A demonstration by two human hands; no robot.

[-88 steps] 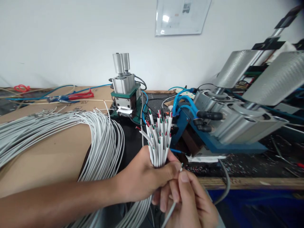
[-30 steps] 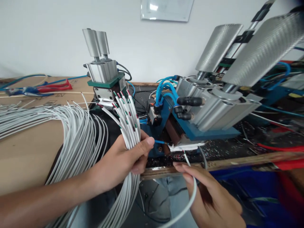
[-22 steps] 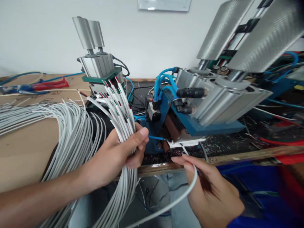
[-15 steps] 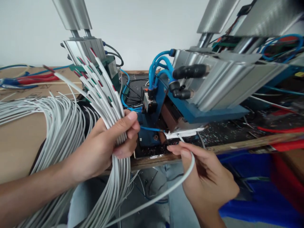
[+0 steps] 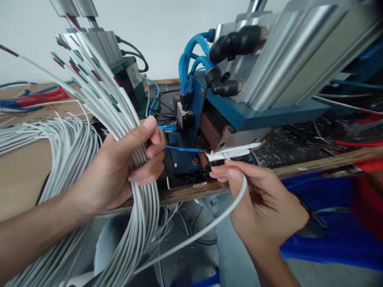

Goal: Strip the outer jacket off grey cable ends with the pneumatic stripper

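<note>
My left hand [image 5: 115, 169] was wrapped round a thick bundle of white cables [image 5: 104, 105], their red and green core ends fanning up and to the left, while my right hand [image 5: 260, 195] pinched a single cable [image 5: 220, 218] between thumb and fingers, its tip side at the white wrapping [image 5: 235, 154] along the lower front of the blue machine [image 5: 245, 115]. I couldn't see the tip itself. The step seemed to call for a pinch close to the end, the cable held straight and level to the wrapping, and my fingertips kept outside it; the long loop behind my thumb needed slack, I judged, so that it wouldn't twist the end askew. The wooden bench edge [image 5: 185, 193] ran below my right fingertips, so a low wrist looked likely to rub there. Towards me, beyond that edge, there was open room to draw back; leftward, the blue tube [image 5: 185, 148] crossed between my hands, a possible snag.
</note>
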